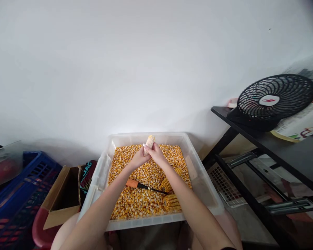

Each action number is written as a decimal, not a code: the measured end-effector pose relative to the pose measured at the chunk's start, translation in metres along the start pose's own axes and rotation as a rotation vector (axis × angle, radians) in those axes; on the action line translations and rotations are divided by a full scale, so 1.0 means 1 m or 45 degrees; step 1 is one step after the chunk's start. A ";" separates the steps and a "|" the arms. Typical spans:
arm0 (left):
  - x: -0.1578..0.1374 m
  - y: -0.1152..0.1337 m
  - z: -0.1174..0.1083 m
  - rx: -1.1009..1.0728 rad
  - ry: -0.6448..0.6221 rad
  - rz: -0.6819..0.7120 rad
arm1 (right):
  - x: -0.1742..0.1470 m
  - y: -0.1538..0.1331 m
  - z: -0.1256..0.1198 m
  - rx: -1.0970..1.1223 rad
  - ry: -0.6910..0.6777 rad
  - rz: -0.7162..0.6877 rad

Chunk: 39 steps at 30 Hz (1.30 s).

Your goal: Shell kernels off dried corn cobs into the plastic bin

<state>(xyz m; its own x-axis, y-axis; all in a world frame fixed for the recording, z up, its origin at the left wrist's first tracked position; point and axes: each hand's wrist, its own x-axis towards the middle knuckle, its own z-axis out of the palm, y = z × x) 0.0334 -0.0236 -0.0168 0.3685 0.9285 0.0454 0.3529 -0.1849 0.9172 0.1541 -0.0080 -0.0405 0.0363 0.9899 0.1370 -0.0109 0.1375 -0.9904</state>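
Observation:
Between my two hands is a corn cob (149,141), mostly stripped pale, with some yellow kernels left at its upper end. My left hand (140,158) is closed around its lower part from the left. From the right, my right hand (157,153) grips it too, fingers pressed against the cob. Beneath them, loose corn kernels (146,199) fill much of a clear plastic bin (207,192). A screwdriver-like tool with an orange and black handle (132,183) lies on the kernels. Unstripped corn ears (171,202) rest at the right, partly hidden by my right forearm.
A black fan (273,99) stands on a dark shelf (240,126) at the right. To the left are an open cardboard box (52,208) in a red tub (38,227) and a blue crate (15,198). A white wall (146,69) rises behind the bin.

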 end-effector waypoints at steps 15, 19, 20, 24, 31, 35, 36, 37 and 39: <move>0.010 -0.009 -0.032 -0.209 0.582 0.023 | 0.000 -0.020 -0.015 0.762 0.039 0.366; 0.012 -0.001 -0.029 -1.051 0.390 -0.100 | -0.001 -0.019 -0.020 0.741 -0.037 0.379; 0.012 0.001 -0.029 -1.159 0.365 -0.073 | -0.001 -0.019 -0.020 0.732 -0.063 0.381; 0.011 0.008 -0.030 -1.216 0.424 0.082 | -0.005 -0.016 -0.016 0.716 -0.208 0.441; 0.015 -0.005 -0.034 -0.921 0.730 0.052 | -0.010 -0.013 -0.007 0.621 -0.290 0.523; 0.017 -0.006 -0.034 -1.142 0.651 -0.029 | -0.017 -0.015 0.001 0.545 -0.442 0.508; 0.017 -0.006 -0.033 -1.192 0.601 -0.052 | -0.018 -0.015 0.003 0.522 -0.501 0.502; 0.017 -0.005 -0.032 -1.225 0.566 -0.088 | -0.019 -0.016 0.003 0.475 -0.573 0.504; 0.017 -0.005 -0.031 -1.265 0.561 -0.178 | -0.017 -0.017 -0.002 0.271 -0.662 0.511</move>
<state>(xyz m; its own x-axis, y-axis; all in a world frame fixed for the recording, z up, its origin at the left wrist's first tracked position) 0.0114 0.0026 -0.0085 -0.0306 0.9914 -0.1274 -0.5560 0.0890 0.8264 0.1560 -0.0269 -0.0257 -0.4950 0.8462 -0.1971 -0.1210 -0.2917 -0.9488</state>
